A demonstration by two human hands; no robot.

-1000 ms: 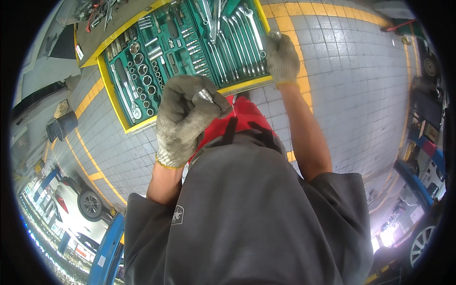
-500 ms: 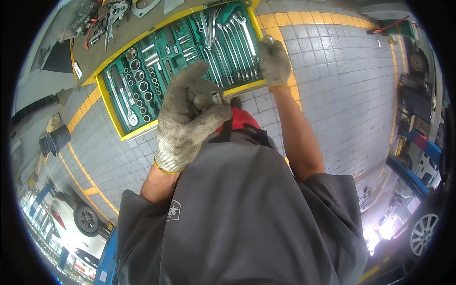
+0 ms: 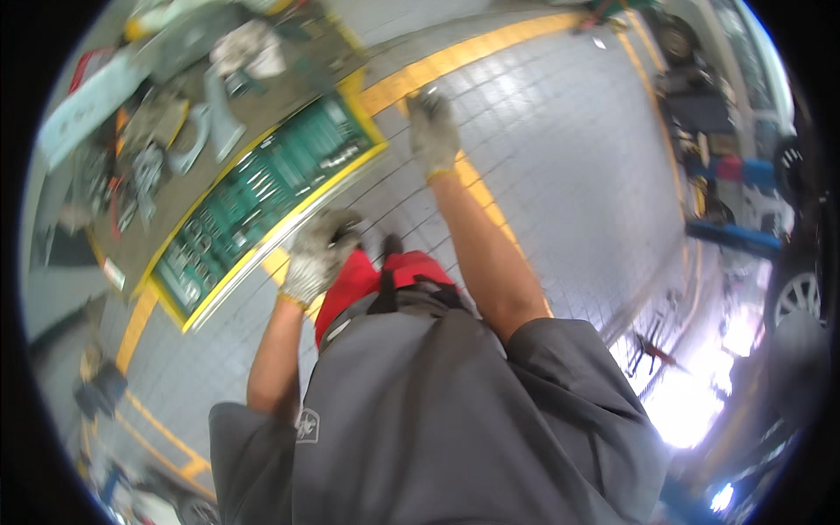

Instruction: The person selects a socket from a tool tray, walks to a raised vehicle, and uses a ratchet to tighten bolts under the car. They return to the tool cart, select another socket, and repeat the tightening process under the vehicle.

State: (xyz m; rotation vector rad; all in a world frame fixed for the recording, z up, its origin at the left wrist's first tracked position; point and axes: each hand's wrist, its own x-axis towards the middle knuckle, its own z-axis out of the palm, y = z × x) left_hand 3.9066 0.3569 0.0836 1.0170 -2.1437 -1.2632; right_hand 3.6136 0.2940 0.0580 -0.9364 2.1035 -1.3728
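My left hand (image 3: 317, 255), in a grey-white knit glove, is curled at the front edge of the yellow drawer (image 3: 289, 219). A small dark shape shows between its fingers; blur hides detail, but half a second ago it held a metal socket there. My right hand (image 3: 434, 138), gloved the same way, is closed to the right of the drawer, over the floor. A shiny rounded end of a metal tool (image 3: 429, 91) pokes out at its top; the rest is hidden in the fist. Green trays (image 3: 278, 166) in the drawer hold sockets (image 3: 194, 249) and wrenches (image 3: 337, 157).
The workbench (image 3: 188, 179) above the drawer carries metal parts, a pale rag (image 3: 249, 50) and clutter. Grey floor tiles (image 3: 560, 149) with yellow lines (image 3: 490, 39) spread to the right. A wheel (image 3: 796, 302) and blue lift arms (image 3: 735, 238) stand at the far right.
My left hand has lowered to the drawer's front edge. My right hand has moved left in the view, away from the wrenches. Less of the drawer shows from under the bench; the view has turned.
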